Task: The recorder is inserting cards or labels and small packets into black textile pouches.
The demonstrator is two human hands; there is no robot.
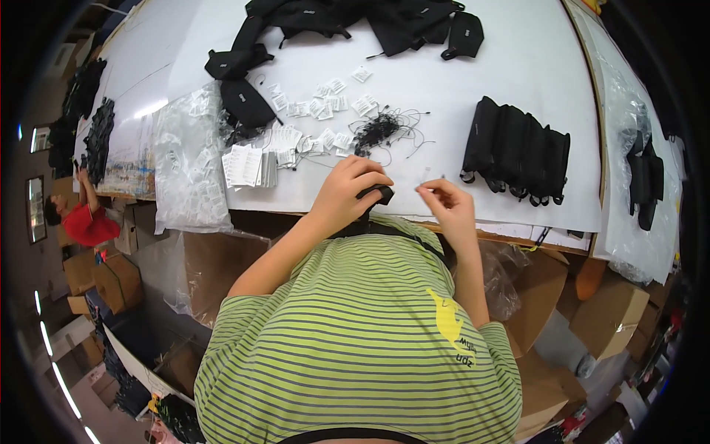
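Note:
My left hand (349,191) is closed round a black fabric piece (381,195) at the table's near edge, close to my body. Most of that piece is hidden behind my fingers, so its full shape does not show. To its right, my right hand (452,210) is raised with thumb and fingertips pinched together. Whatever sits in that pinch is too small to make out. Just beyond both hands lies a tangle of thin black strings (379,130). Left of it are scattered white printed tags (325,103) and a neat stack of white cards (244,166).
Several black bags (518,152) stand in a row on the right; more black bags (310,21) are heaped at the far side. A clear plastic bag (191,163) lies at the left. Cardboard boxes (614,311) stand below the table. A person in red (90,222) is far left.

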